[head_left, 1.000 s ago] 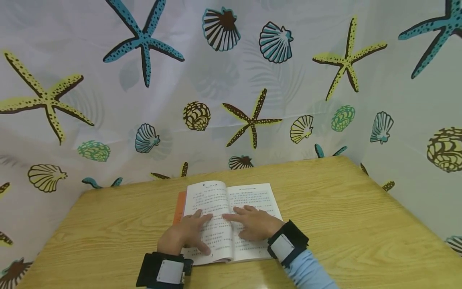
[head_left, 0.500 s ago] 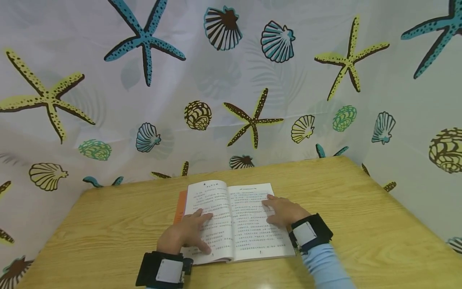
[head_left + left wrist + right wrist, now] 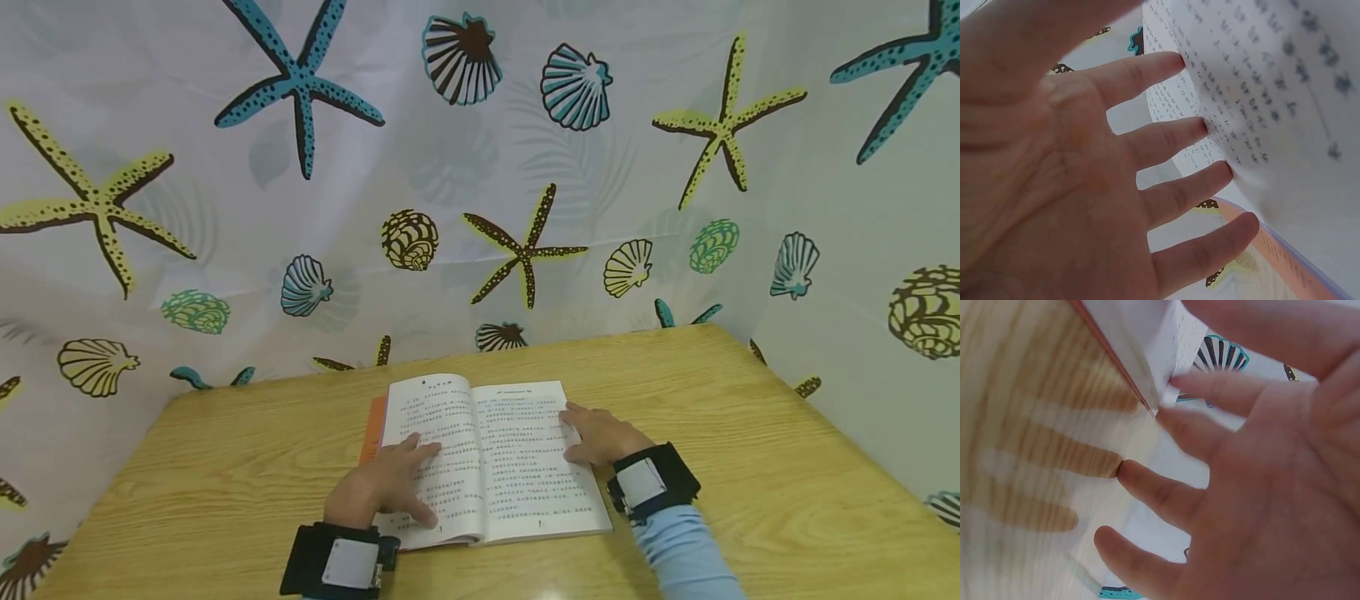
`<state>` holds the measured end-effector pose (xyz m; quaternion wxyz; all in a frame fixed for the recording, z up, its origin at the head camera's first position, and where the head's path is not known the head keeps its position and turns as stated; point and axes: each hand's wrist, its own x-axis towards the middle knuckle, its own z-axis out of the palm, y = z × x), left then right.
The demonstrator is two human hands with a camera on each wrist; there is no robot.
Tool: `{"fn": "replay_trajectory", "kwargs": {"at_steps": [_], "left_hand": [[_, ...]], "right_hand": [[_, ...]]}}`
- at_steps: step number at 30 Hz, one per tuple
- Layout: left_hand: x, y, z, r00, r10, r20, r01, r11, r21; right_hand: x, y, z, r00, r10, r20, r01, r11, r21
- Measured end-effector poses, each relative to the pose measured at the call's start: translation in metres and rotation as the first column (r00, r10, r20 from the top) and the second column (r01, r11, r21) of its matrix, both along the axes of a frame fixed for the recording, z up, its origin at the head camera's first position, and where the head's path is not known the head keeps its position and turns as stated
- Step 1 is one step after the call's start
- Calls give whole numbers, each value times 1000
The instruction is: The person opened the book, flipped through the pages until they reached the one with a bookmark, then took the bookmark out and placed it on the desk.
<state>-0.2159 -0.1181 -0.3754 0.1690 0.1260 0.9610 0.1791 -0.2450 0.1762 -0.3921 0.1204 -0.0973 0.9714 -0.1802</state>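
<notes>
Two bare hands, left hand (image 3: pixel 382 487) and right hand (image 3: pixel 603 437), at one open book (image 3: pixel 525 479), which lies at the lower centre of the frame in the head view. The left hand rests on the left page (image 3: pixel 442 408) with its fingers spread, their tips against the paper; nothing is pinched. The right hand, likewise spread, lies at the outer edge of the right page; in the right wrist view its index and middle fingertips meet that edge, while the ring fingertip touches the wooden table (image 3: pixel 750 450). Its thumb tip is out of that view.

Progress, as judged: the opening is done, and both printed pages face up. The left page bows upward towards the spine, so full flattening appears undone; no leaf stands lifted at the right edge, and any turning of it would remain to be done. An orange cover (image 3: pixel 372 433) projects at the far left of the book.

Surface and surroundings: the table, pale with visible grain, fills the lower frame and mirrors the right fingers in the right wrist view. Behind it, a white backdrop (image 3: pixel 337 217) printed with starfish and shells spans the upper frame and bends at the right.
</notes>
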Motion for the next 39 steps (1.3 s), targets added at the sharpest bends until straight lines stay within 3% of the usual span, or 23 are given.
{"fn": "replay_trajectory", "kwargs": {"at_steps": [5,15,24,27,30,32,35,37,39], "left_hand": [[0,0,-1,1000,9,4,-9,1000,6],[-1,-1,-1,1000,7,13,-7,1000,11],[-2,-1,-2,1000,0,0,0,1000,-2],[-2,-1,-2,1000,-3,3,3,1000,-5],[-2,-1,-2,1000,-2,8,2,1000,-8],[-2,-1,-2,1000,-3,10,3,1000,-8],[-3,-1,-1,1000,-4,14,4,1000,-8],[-3,-1,-1,1000,-4,16,4,1000,-11],[-4,-1,-1,1000,-2,20,2,1000,-16]], "right_hand": [[-2,0,-1,999,-40,-4,40,998,41],[-1,-2,0,998,-63,4,63,998,8],[0,-1,4,997,-72,4,72,994,77],[0,1,6,998,-56,4,55,998,35],[1,5,10,1000,-14,-10,13,995,-96],[3,8,14,999,32,-28,-37,974,-222],[5,11,22,989,145,-41,-149,904,-400],[8,10,28,978,206,11,-172,844,-508],[9,4,32,965,248,82,-158,806,-570]]}}
